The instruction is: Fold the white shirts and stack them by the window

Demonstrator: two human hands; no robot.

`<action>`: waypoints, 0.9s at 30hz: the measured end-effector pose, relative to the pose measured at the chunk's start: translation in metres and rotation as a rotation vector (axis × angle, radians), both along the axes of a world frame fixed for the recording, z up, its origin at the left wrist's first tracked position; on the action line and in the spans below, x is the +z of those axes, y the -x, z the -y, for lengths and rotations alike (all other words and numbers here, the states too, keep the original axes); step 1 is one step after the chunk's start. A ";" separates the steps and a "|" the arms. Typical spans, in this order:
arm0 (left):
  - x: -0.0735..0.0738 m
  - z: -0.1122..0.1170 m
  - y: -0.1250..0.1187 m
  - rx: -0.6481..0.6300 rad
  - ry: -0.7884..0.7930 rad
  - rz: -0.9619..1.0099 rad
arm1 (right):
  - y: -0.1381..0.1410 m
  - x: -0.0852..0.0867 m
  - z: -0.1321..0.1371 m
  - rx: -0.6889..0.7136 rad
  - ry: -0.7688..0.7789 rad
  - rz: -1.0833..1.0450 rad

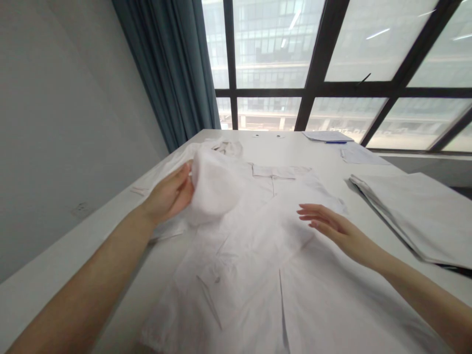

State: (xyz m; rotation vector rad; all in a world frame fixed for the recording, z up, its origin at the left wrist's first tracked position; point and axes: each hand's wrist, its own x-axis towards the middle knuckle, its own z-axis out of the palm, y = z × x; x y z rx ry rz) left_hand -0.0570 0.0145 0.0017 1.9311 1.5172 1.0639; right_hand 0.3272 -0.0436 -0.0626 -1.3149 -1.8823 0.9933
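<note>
A white shirt (258, 255) lies spread on the white table (55, 260), its collar (275, 170) towards the window. My left hand (170, 194) is closed on the shirt's left sleeve (212, 187) and lifts it, folded inward over the body. My right hand (334, 227) hovers flat, fingers stretched out, just over the right side of the shirt, holding nothing.
A stack of folded pale garments (416, 211) lies at the right. Papers and a blue pen (334, 138) rest near the far edge by the window (332, 64). A teal curtain (169, 69) hangs at the left, beside a grey wall.
</note>
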 end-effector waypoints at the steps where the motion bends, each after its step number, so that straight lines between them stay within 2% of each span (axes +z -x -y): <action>1: 0.000 0.004 -0.010 -0.233 0.078 0.059 | 0.005 0.003 0.002 0.029 0.049 -0.074; 2: -0.002 0.008 -0.018 -0.428 0.145 0.092 | 0.010 0.004 0.003 0.046 0.094 -0.126; 3: -0.005 0.010 -0.026 -0.563 0.185 0.098 | 0.015 0.005 0.005 0.052 0.133 -0.154; 4: -0.010 0.010 -0.031 -0.615 0.191 0.068 | 0.018 0.004 0.005 0.056 0.165 -0.161; 5: -0.017 0.008 -0.035 -0.594 0.160 0.014 | 0.021 0.002 0.006 0.064 0.188 -0.155; 8: -0.050 -0.007 -0.037 -0.334 -0.067 -0.210 | 0.026 -0.008 0.005 0.099 0.205 -0.112; 10: -0.078 -0.019 -0.033 -0.294 -0.195 -0.403 | 0.028 -0.016 0.005 0.084 0.160 -0.028; 12: -0.101 -0.027 -0.028 -0.274 -0.238 -0.587 | 0.029 -0.020 0.005 0.034 -0.005 0.150; 14: -0.118 -0.031 -0.023 -0.241 -0.245 -0.672 | 0.030 -0.020 0.008 0.030 -0.269 0.370; 16: -0.125 -0.031 -0.021 -0.211 -0.237 -0.690 | 0.033 -0.017 0.013 0.142 -0.480 0.525; 17: -0.127 -0.031 -0.020 -0.202 -0.232 -0.690 | 0.035 -0.015 0.016 0.229 -0.522 0.569; 20: -0.125 -0.030 -0.020 -0.189 -0.211 -0.694 | 0.044 -0.012 0.024 0.425 -0.469 0.585; 22: -0.124 -0.029 -0.021 -0.178 -0.180 -0.717 | 0.049 -0.012 0.028 0.413 -0.394 0.548; 27: -0.126 -0.030 -0.021 -0.141 -0.132 -0.787 | 0.051 -0.017 0.030 0.223 -0.185 0.395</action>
